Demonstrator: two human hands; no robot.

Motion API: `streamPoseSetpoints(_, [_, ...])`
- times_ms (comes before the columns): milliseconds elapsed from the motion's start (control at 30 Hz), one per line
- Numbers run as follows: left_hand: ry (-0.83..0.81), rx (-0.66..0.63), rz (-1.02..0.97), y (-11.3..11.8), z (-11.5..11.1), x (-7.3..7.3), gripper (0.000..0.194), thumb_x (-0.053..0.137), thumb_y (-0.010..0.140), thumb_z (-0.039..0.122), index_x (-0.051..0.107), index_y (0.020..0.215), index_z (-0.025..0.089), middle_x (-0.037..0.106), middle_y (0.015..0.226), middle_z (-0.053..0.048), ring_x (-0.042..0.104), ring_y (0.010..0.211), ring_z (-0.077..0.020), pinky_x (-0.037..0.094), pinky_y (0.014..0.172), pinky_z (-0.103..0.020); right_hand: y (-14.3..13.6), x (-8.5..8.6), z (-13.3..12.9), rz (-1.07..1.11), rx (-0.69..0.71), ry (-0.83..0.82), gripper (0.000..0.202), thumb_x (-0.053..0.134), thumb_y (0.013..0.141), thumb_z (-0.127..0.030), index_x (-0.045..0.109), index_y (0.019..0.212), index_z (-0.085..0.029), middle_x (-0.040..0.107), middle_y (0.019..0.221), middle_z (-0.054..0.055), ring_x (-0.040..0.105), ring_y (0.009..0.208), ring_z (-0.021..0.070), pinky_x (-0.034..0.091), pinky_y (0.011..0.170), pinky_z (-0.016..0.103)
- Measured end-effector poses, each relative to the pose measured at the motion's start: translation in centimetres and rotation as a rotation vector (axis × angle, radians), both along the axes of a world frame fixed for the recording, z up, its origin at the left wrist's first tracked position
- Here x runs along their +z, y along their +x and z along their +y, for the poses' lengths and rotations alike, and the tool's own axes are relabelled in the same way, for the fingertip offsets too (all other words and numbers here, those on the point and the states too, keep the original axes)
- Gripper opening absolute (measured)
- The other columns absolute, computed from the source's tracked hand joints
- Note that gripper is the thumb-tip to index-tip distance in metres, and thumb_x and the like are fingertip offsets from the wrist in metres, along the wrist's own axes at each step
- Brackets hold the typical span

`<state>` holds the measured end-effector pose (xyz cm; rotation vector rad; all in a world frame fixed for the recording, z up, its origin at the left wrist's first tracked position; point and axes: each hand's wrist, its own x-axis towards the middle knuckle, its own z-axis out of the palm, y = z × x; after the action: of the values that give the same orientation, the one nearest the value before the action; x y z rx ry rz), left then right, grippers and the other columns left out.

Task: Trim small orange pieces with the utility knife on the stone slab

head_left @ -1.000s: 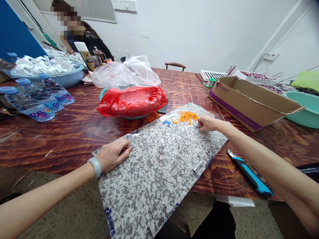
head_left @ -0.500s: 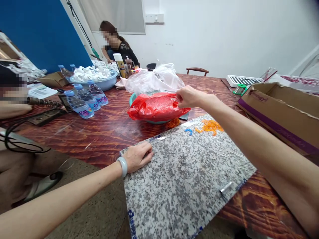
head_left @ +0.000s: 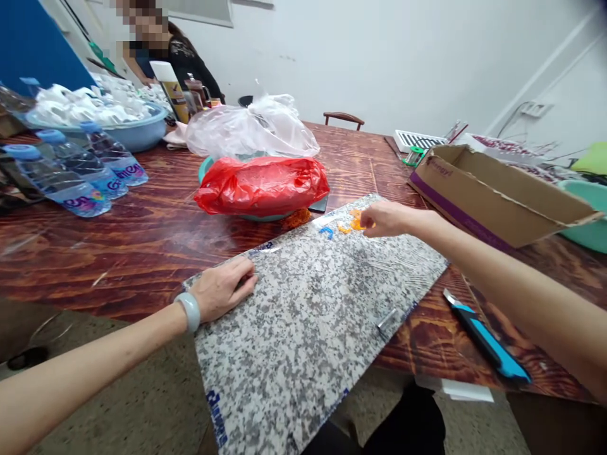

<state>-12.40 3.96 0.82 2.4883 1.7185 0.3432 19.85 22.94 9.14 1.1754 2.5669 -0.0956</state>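
My left hand (head_left: 222,289), with a pale bangle at the wrist, rests on the left edge of a grey speckled board (head_left: 284,328). Its fingers are loosely curled in, and nothing shows in them. At the board's far side, my right hand (head_left: 386,218) is closed beside a small heap of orange plastic pieces (head_left: 355,218). What its fingertips hold, if anything, is hidden. A blue curved piece (head_left: 327,232) lies left of the heap. Farther back, a red plastic bag (head_left: 263,186) sits on a green basin (head_left: 205,169).
A metal tube (head_left: 387,321) lies near the board's right edge. A utility knife (head_left: 488,338) is on the wooden table, below a cardboard box (head_left: 502,196). Water bottles (head_left: 61,180) and a blue basin (head_left: 142,129) of white pieces stand left. Another person (head_left: 190,63) sits behind.
My right hand has left the red bag and moved down to the orange pieces. My left hand stays on the board. The view has turned right, bringing the knife into sight.
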Motion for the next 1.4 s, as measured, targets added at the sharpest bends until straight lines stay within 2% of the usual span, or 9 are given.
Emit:
streamPoseSetpoints(100, [-0.006,-0.004,0.025,0.0,0.0,0.0,0.022,0.033,0.085,0.036,0.046,0.08,0.02,0.05,0.079,-0.002,0.049,0.071,-0.0151,0.037,0.063,-0.025,2.9,-2.4,-0.7,-0.051,-0.099,0.034,0.023,0.057,0.069,-0.027,0.066,0.087,-0.017,0.064,0.083,0.008,0.057,0.075,0.0191,0.037,0.06,0.024])
streamPoseSetpoints(233, [-0.007,-0.011,0.041,0.1,0.2,0.1,0.022,0.034,0.085,0.036,0.046,0.079,0.019,0.049,0.077,-0.001,0.049,0.069,-0.0151,0.037,0.064,-0.025,3.9,-4.0,-1.1,-0.018,-0.144,0.026,0.025,0.052,0.068,-0.021,0.065,0.088,-0.014,0.064,0.085,0.009,0.057,0.073,0.0175,0.035,0.056,0.022])
streamPoseSetpoints(500, [-0.014,0.003,0.038,0.3,0.2,0.2,0.022,0.035,0.084,0.037,0.047,0.08,0.019,0.05,0.077,-0.002,0.048,0.068,-0.015,0.037,0.064,-0.025,5.1,-3.5,-4.2,0.055,-0.008,-0.152,0.023,0.049,0.069,-0.023,0.064,0.085,-0.017,0.064,0.075,0.004,0.055,0.061,0.0127,0.034,0.05,0.02])
streamPoseSetpoints(667, [-0.006,0.001,0.03,0.4,0.3,0.3,0.022,0.035,0.083,0.037,0.046,0.078,0.019,0.05,0.076,-0.001,0.048,0.066,-0.0148,0.036,0.063,-0.026,5.0,-3.7,-6.1,-0.017,0.012,-0.01,0.035,0.055,0.064,-0.031,0.063,0.093,-0.012,0.064,0.081,0.011,0.057,0.069,0.0194,0.034,0.053,0.023])
streamPoseSetpoints(800, [0.002,-0.003,0.018,0.3,0.2,0.2,0.021,0.036,0.083,0.036,0.047,0.078,0.02,0.05,0.076,-0.001,0.048,0.067,-0.0147,0.037,0.063,-0.026,4.7,-4.7,-5.9,0.003,0.002,0.021,0.03,0.053,0.064,-0.024,0.063,0.09,-0.012,0.064,0.079,0.01,0.056,0.068,0.0181,0.034,0.053,0.023])
streamPoseSetpoints(933, [0.0,0.0,0.036,0.1,0.2,0.0,0.021,0.035,0.084,0.036,0.047,0.08,0.019,0.051,0.079,-0.002,0.048,0.069,-0.0149,0.037,0.064,-0.026,4.6,-5.4,-5.0,0.03,-0.029,-0.023,0.018,0.051,0.063,-0.021,0.062,0.076,-0.013,0.063,0.068,0.006,0.053,0.06,0.014,0.032,0.05,0.021])
streamPoseSetpoints(1100, [0.005,0.008,0.029,0.2,0.1,0.0,0.023,0.033,0.085,0.037,0.047,0.079,0.019,0.05,0.077,-0.001,0.048,0.068,-0.0146,0.036,0.062,-0.025,4.5,-5.1,-4.4,0.083,-0.051,-0.1,0.012,0.053,0.059,-0.021,0.059,0.066,-0.014,0.06,0.059,0.002,0.051,0.054,0.0118,0.032,0.045,0.02])
streamPoseSetpoints(1233, [0.003,0.012,0.001,0.2,0.0,0.1,0.024,0.033,0.084,0.038,0.048,0.079,0.02,0.052,0.079,-0.002,0.049,0.071,-0.0149,0.037,0.064,-0.025,4.2,-4.3,-4.4,0.099,-0.158,-0.266,0.011,0.051,0.06,-0.02,0.057,0.067,-0.014,0.057,0.054,0.0,0.053,0.048,0.0117,0.034,0.042,0.019])
streamPoseSetpoints(1400, [0.001,0.023,0.017,0.2,-0.2,0.2,0.023,0.031,0.086,0.036,0.046,0.079,0.02,0.051,0.08,-0.002,0.049,0.073,-0.0153,0.038,0.064,-0.026,2.0,-2.2,-2.9,0.15,-0.163,-0.322,0.011,0.053,0.063,-0.018,0.055,0.073,-0.015,0.059,0.059,0.0,0.056,0.047,0.0112,0.037,0.041,0.018])
